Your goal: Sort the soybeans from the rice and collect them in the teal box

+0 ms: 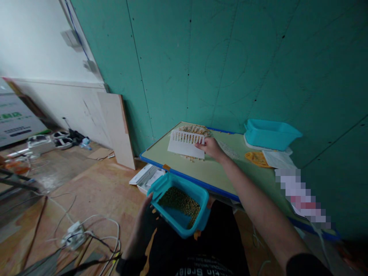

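Observation:
My right hand [212, 148] reaches over the pale green table [221, 174], its fingers closed on the right edge of a white slotted scraper [185, 148]. The scraper is tilted, with a row of slots along its upper side. Soybeans and pale grains [194, 129] lie behind and around it, and a few show at its lower edge. My left hand [146, 205] grips the left side of a turquoise plastic bin [206, 197], held over my lap below the table's front edge. Green and yellowish beans [179, 200] cover part of the bin's floor.
A second turquoise bin [270, 134] stands at the table's back right, near a yellow cloth [257, 158]. An open white box [148, 177] is below the front left corner. A wooden board [116, 128] leans on the green wall. Cables and a power strip [75, 234] lie on the floor.

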### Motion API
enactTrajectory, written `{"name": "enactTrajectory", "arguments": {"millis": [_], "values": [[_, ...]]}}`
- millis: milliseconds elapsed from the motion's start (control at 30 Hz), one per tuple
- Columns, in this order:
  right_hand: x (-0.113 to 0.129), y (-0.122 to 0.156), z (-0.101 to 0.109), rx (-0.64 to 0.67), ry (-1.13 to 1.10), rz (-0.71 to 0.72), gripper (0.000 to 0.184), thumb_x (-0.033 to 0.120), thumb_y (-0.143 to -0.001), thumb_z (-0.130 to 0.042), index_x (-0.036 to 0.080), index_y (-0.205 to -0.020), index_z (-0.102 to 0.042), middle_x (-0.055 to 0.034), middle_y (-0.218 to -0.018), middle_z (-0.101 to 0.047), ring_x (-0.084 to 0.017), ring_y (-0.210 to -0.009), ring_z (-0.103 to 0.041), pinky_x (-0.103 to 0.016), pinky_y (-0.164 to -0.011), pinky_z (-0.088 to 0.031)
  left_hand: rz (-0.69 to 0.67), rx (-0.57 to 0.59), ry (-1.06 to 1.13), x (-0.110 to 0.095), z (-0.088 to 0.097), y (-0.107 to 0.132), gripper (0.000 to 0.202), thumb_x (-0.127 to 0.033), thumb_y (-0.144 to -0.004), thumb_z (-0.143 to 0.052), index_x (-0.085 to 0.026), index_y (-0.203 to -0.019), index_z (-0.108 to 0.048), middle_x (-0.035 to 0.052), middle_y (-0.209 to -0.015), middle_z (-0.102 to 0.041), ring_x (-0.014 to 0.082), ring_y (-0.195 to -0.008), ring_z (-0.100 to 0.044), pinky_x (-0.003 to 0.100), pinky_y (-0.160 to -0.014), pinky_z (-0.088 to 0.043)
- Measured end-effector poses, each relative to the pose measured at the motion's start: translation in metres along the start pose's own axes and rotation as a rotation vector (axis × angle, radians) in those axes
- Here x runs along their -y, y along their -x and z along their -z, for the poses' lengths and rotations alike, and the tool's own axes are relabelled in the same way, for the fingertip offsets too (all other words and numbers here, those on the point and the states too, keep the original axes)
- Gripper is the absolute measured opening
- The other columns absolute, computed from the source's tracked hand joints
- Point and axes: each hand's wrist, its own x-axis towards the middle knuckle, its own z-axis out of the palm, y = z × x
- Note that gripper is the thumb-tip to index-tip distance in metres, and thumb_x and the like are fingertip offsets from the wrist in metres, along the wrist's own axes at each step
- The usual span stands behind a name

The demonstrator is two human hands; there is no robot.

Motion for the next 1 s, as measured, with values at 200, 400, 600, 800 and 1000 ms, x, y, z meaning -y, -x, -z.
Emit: {"name": "enactTrajectory", "arguments": {"millis": [200,400,600,800,1000], "values": [[-0.003,0.0,0.0,0.025,-0.04,-0.012,0.021,0.032,-0.075,-0.075,0.012,-0.081,-0.076,-0.006,-0.077,-0.074,-0.018,-0.066,-0.064,-0.025,-0.057,-0.047,0.02,-0.017,-0.001,-0.001,-0.001,-0.002,0.05,-0.035,-0.08,-0.072,-0.028,-0.128,-0.061,0.0049,-0.089,-0.074,0.0253,-0.071,-0.071,0.033,-0.057,-0.055],[-0.001,0.002,-0.001,0.089,-0.104,-0.028,0.024,0.034,-0.073,-0.076,0.012,-0.083,-0.076,-0.0061,-0.079,-0.074,-0.018,-0.067,-0.064,-0.027,-0.059,-0.05,0.014,-0.014,0.007,-0.001,-0.001,0.0,0.058,-0.032,-0.077,-0.072,-0.031,-0.133,-0.056,0.0045,-0.093,-0.075,0.0269,-0.075,-0.072,0.034,-0.06,-0.056],[0.007,0.006,0.0,0.113,-0.137,-0.075,0.025,0.034,-0.07,-0.078,0.013,-0.081,-0.076,-0.0059,-0.078,-0.073,-0.018,-0.068,-0.064,-0.027,-0.058,-0.051,0.027,-0.004,-0.008,-0.003,-0.003,0.001,0.052,-0.035,-0.08,-0.071,-0.027,-0.13,-0.061,0.0062,-0.088,-0.075,0.0287,-0.077,-0.073,0.036,-0.061,-0.057],[0.013,0.01,0.0,0.178,-0.18,-0.13,0.031,0.04,-0.065,-0.083,0.013,-0.078,-0.074,-0.0052,-0.075,-0.072,-0.018,-0.067,-0.064,-0.026,-0.054,-0.05,0.052,0.009,-0.027,-0.003,-0.006,0.0,0.05,-0.041,-0.08,-0.072,-0.024,-0.127,-0.066,0.0077,-0.086,-0.075,0.0339,-0.086,-0.074,0.04,-0.065,-0.06],[0.017,0.013,0.001,0.208,-0.204,-0.182,0.035,0.043,-0.064,-0.086,0.014,-0.077,-0.073,-0.0047,-0.074,-0.072,-0.018,-0.066,-0.064,-0.026,-0.053,-0.05,0.031,0.025,-0.028,-0.003,-0.004,0.002,0.06,-0.042,-0.079,-0.075,-0.026,-0.134,-0.061,0.0085,-0.094,-0.077,0.035,-0.093,-0.073,0.042,-0.07,-0.06]]}}
